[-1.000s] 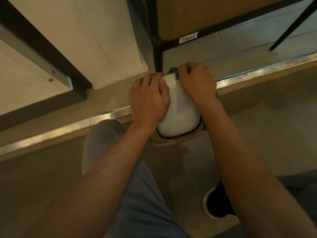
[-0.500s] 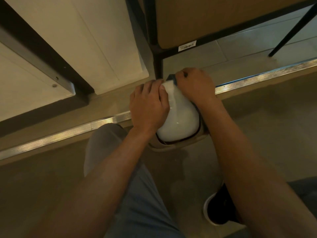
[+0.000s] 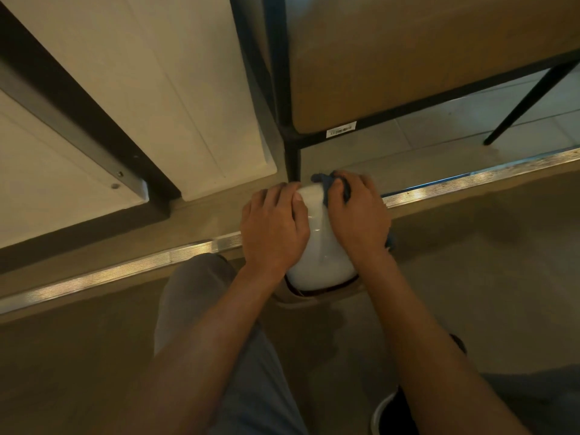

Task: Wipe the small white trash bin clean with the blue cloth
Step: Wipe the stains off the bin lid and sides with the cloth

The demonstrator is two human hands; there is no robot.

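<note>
Floor tiles carry the white trash bin (image 3: 317, 246), upright between both hands: left hand (image 3: 273, 227) spread flat on its side, right hand (image 3: 357, 211) pinching the blue cloth (image 3: 326, 186) against its far top.

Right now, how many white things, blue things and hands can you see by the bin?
White: 1, the small trash bin
Blue: 1, the cloth bunched in the right hand
Hands: 2, right hand and left hand on the bin
Total: 4
</note>
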